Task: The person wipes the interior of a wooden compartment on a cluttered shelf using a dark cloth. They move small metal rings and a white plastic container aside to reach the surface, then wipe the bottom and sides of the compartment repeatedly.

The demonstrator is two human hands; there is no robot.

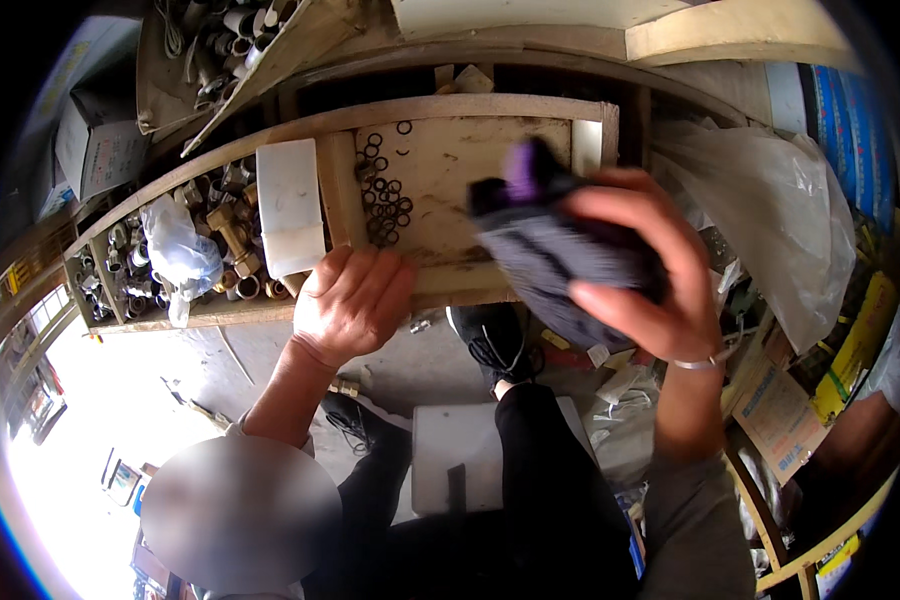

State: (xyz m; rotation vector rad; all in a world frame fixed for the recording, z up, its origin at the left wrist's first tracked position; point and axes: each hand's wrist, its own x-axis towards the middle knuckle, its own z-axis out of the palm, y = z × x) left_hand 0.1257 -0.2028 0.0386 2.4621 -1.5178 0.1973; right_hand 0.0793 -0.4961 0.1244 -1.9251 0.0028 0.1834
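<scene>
Right hand (678,290) grips dark fabric bundle (560,255); left hand (348,305) curls at wooden tray's near edge (460,288).
Bundle slants far-left, toward rings (394,206) nearer the left hand.

Shows dark grey, bunched cloth (570,258), purple near upper end, blurred at edges; held tilted, covering front right corner of wooden drawer (460,205) from view. Drawer: open-topped, divided by crosspieces, pale-floored in widest compartment, streaked with dark smudges.

We saw a grey floor (255,350) below, white glare (60,480) that flooded the lower left, a pale wooden board (740,32) that crossed the upper right, a wooden shelf frame (832,546) at lower right
</scene>
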